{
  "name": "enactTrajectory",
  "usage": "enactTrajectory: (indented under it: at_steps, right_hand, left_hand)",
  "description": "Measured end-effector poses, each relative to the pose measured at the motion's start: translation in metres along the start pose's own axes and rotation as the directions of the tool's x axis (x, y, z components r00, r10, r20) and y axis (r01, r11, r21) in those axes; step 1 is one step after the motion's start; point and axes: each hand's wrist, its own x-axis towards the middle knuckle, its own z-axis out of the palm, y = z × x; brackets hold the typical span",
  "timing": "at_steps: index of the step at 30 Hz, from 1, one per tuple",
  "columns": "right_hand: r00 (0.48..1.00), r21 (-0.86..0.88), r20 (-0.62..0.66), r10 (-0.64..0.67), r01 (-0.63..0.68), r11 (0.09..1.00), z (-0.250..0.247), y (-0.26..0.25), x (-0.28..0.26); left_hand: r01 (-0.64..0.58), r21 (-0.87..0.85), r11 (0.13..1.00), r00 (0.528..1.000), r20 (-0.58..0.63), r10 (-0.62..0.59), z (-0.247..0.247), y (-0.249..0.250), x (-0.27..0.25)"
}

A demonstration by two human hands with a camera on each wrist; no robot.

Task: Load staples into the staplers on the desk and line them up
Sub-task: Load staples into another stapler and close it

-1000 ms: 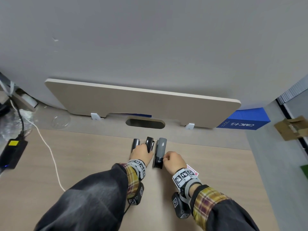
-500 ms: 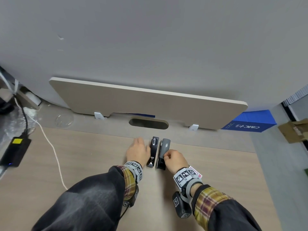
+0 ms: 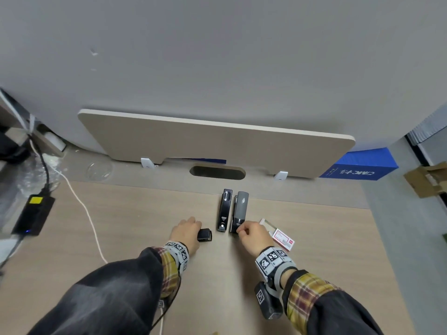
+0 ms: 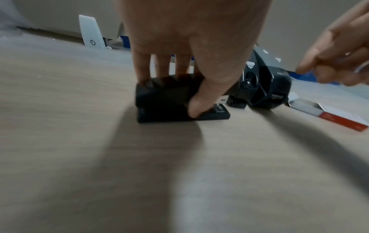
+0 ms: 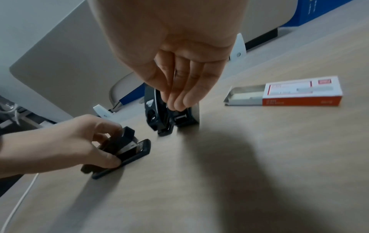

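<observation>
Two long staplers lie side by side, pointing away from me: a glossy black stapler (image 3: pixel 224 210) on the left and a grey-topped stapler (image 3: pixel 240 210) on the right. My right hand (image 3: pixel 239 230) pinches the near end of the grey-topped stapler (image 5: pixel 185 117) with thumb and fingertips (image 5: pixel 177 102). To the left, my left hand (image 3: pixel 198 232) grips a small black stapler (image 3: pixel 204 235) that lies on the desk. Its thumb (image 4: pixel 199 108) is on the near side and its fingers curl over the far side. The small stapler (image 5: pixel 127 149) sits just left of the long pair's near ends.
An open red and white staple box (image 3: pixel 281 239) lies right of my right hand. A beige divider panel (image 3: pixel 217 143) and a cable slot (image 3: pixel 217 172) are behind the staplers. A white cable (image 3: pixel 82 209) and black power adapter (image 3: pixel 31 216) are on the left; a blue box (image 3: pixel 360 168) sits far right.
My left hand has drawn the small black stapler back toward me, from beside the long staplers' far ends to their near ends. The glossy black stapler now lies straight against the grey-topped one.
</observation>
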Motion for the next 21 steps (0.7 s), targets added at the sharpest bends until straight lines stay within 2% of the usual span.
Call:
enactTrajectory:
  at_steps: [4,7,9,14,18,21]
  right_hand:
    - [0.993,-0.028,0.091,-0.081,0.084,0.996,0.025,0.006,-0.018]
    - [0.961,-0.123,0.242,-0.135,0.168,0.978,0.039,0.013,-0.031]
    - [0.951,-0.2,0.287,-0.111,0.173,0.964,0.041,0.02,-0.038]
    - [0.988,-0.259,0.135,-0.078,0.111,0.96,0.025,0.058,-0.048]
    - [0.995,-0.304,0.047,-0.086,0.096,0.948,0.013,0.084,-0.054]
    - [0.996,-0.316,0.006,-0.088,0.085,0.945,0.012,0.096,-0.056]
  left_hand:
    - [-0.192,-0.044,0.98,0.975,0.108,0.195,0.012,-0.002,-0.022]
    - [-0.273,-0.098,0.957,0.956,0.084,0.281,0.013,0.021,-0.033]
    - [-0.32,-0.181,0.93,0.943,0.03,0.331,0.013,0.043,-0.038]
    - [-0.357,-0.364,0.86,0.932,-0.081,0.353,0.023,0.083,-0.043]
    - [-0.348,-0.454,0.82,0.937,-0.163,0.308,0.027,0.101,-0.041]
    - [-0.312,-0.477,0.822,0.95,-0.172,0.26,0.023,0.107,-0.041]
